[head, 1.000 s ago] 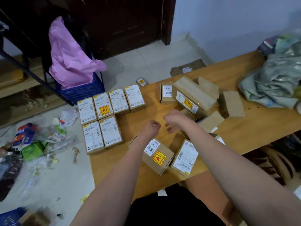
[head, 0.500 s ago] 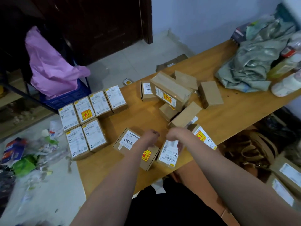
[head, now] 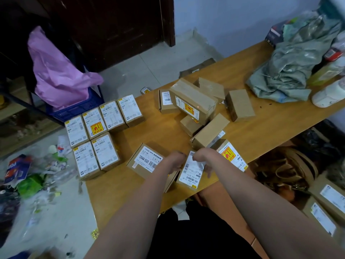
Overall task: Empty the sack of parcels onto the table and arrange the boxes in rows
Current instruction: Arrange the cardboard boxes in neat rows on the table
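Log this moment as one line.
hands: both gripping labelled box | six boxes in rows | loose pile unsorted

A pale blue wall [head: 242, 17] fills the upper right of the frame, a dark wooden door [head: 115, 28] stands upper centre, and light floor tiles [head: 149, 70] (littered at lower left) surround the wooden worktop [head: 265, 128].

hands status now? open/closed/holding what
Left hand: grips the brown cardboard box with the 12V4A-5525 label at its near end.
Right hand: grips the small brown cardboard box with the white shipping label.
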